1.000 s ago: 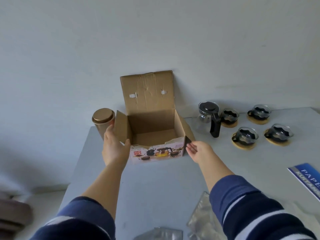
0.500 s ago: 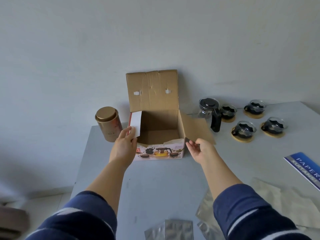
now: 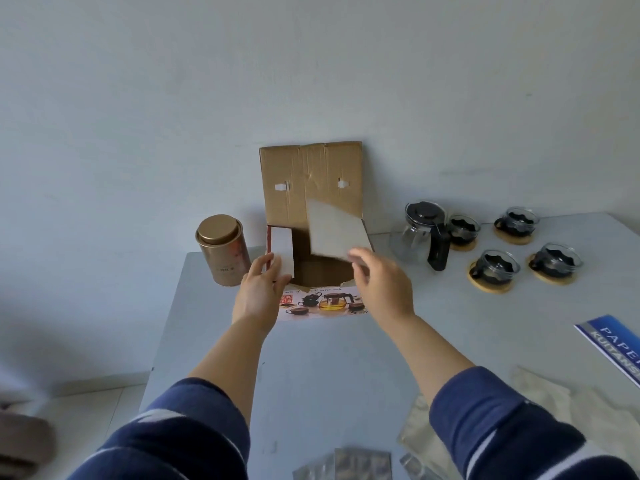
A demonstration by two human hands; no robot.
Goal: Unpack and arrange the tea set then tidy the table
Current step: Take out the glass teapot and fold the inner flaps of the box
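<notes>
An open cardboard box stands at the back of the grey table, its lid upright against the wall. My left hand presses the left side flap inward with its fingertips. My right hand pushes the right side flap up and over the opening. To the right of the box are a glass teapot with a black handle and several glass cups on round wooden coasters, such as one cup.
A gold tin stands left of the box near the table's left edge. A blue paper pack lies at the right edge. Crumpled clear plastic bags and a foil pouch lie in front near me.
Both side flaps have swung from spread outward to folded in over the opening. My hands followed them inward, and the right flap now stands raised above the box.
</notes>
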